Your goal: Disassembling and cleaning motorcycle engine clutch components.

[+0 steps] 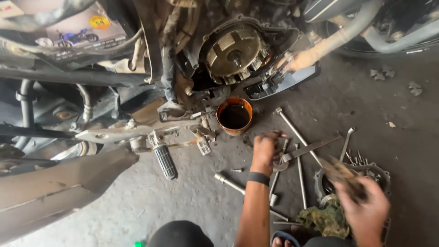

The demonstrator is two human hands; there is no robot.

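Fingers of the left hand point(266, 147) curl down over the head of a long metal wrench point(307, 148) lying on the concrete floor point(183, 196), seemingly closing on its near end, though the blur keeps me from telling how firmly. That wrench lies flat, its long axis running from the hand up and to the right, the far end pointing toward the right side of the floor. The right hand point(363, 208) is raised nearer the camera, its fingers wrapped around a dirty, brownish rag-like wad point(343, 176), blurred in motion. Just beneath it sits a grey engine cover point(379, 176) and a crumpled green cloth point(327, 219). Several other long tools lie about the wrench: a T-handle socket wrench point(297, 132) slanting from upper left to lower right, and a socket extension point(231, 183) lying nearer the person. Beyond the left hand stands an orange tub of dark oil point(234, 115), and above that the open clutch assembly point(234, 52) of the motorcycle, where another person's hand point(297, 59) reaches in from the right.
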